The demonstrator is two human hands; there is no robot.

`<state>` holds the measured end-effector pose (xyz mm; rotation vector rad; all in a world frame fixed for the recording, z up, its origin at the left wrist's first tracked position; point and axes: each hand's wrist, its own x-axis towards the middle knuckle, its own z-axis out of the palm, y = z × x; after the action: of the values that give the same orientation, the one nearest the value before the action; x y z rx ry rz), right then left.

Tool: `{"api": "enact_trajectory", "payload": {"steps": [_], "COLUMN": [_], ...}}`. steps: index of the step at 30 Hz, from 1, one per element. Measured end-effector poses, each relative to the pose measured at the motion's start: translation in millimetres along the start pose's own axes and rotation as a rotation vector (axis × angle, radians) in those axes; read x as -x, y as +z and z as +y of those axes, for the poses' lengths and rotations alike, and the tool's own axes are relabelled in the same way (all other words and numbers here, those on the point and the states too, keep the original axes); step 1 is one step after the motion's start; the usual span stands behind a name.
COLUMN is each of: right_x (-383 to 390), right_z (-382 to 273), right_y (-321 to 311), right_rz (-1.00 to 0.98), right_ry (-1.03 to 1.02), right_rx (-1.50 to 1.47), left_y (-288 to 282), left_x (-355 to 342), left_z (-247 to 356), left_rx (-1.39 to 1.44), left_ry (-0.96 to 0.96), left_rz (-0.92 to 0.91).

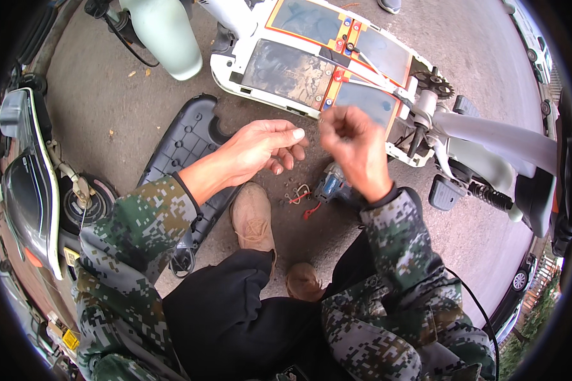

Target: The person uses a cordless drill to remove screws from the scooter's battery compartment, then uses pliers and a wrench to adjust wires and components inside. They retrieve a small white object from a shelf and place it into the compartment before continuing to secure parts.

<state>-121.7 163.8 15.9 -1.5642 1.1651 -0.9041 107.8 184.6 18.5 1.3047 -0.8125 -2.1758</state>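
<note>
In front of an electric scooter's uncovered battery bay, both my hands hang in the air. My left hand point(267, 147) has its fingers loosely bent and apart, with nothing visible in it. Close by on the right, my right hand point(357, 149) is curled, thumb and forefinger drawn together; whatever they pinch, if anything, is hidden. Beyond them lies the scooter's white deck frame point(225, 75), holding several dark batteries point(286, 70) with orange edges. One battery top is smeared with dried mud. A red terminal cap point(339, 75) and cables sit between the batteries.
A black ribbed plastic cover point(183, 143) lies left of my boot point(253, 219). Between my feet and the scooter are a blue-grey power tool point(330, 184), small screws and short red wire pieces point(309, 211). Another scooter point(28, 184) stands at left; parked cars line the right.
</note>
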Motion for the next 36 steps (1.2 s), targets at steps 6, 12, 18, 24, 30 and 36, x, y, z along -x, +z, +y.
{"api": "enact_trajectory", "payload": {"steps": [6, 12, 18, 24, 30, 36], "right_x": [-57, -64, -64, -64, -63, -66], "right_z": [16, 20, 21, 21, 21, 24], "right_y": [-10, -9, -10, -10, -13, -12], "right_rz": [-0.064, -0.136, -0.122, -0.109, -0.105, -0.082], "right_ry": [-0.285, -0.330, -0.327, -0.307, -0.314, -0.358], "right_rx": [0.476, 0.614, 0.589, 0.516, 0.494, 0.533], "left_y": [-3, -9, -10, -10, -10, -11], "left_x": [4, 8, 9, 9, 11, 10], "left_z": [2, 0, -1, 1, 1, 1], "left_rx": [-0.109, -0.098, -0.090, -0.106, -0.099, -0.098], "left_ry": [-0.034, -0.017, -0.003, -0.033, -0.033, -0.028], "left_rz": [0.050, 0.082, 0.081, 0.103, 0.101, 0.098]}}
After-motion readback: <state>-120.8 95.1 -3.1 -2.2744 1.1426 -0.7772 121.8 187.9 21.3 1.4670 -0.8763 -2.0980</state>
